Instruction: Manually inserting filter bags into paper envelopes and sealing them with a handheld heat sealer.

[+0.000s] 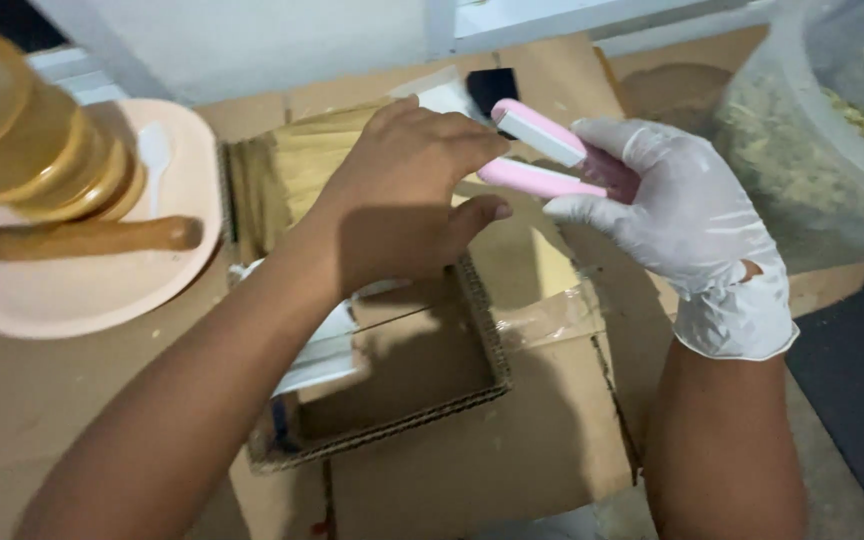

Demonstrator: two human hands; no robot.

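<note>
Cardboard sheets (552,440) cover the worktop, brown and flattened, taped at the seams.

Tub (832,150), translucent plastic, at 2 o'clock, holds pale green-yellow loose material; it stands well apart from both hands.

Plate (72,290), peach-coloured, at 9 o'clock, carries a stack of amber lids or dishes (42,150), a wooden handle (92,238) and a white plastic spoon (155,150).

Shallow cardboard tray (402,390), at centre, is open-topped with corrugated edges; yellowish folded sheets (302,170) lie just beyond it at 11 o'clock.

Left hand (402,200), bare, hovers above the tray with fingers curved and thumb out, pinching near the tip of the pink device; whether it grips anything I cannot tell.

Right hand (682,210), in a white disposable glove, is closed around the hinge end of the pink device.

Pink handheld device (542,155), two slim arms hinged like a clamp, with a white pad on the upper arm, sits at 1 o'clock between the hands. It looks light, rigid and smooth, possibly slippery against the glove; best held by the thick hinge end, clear of the white pad.
</note>
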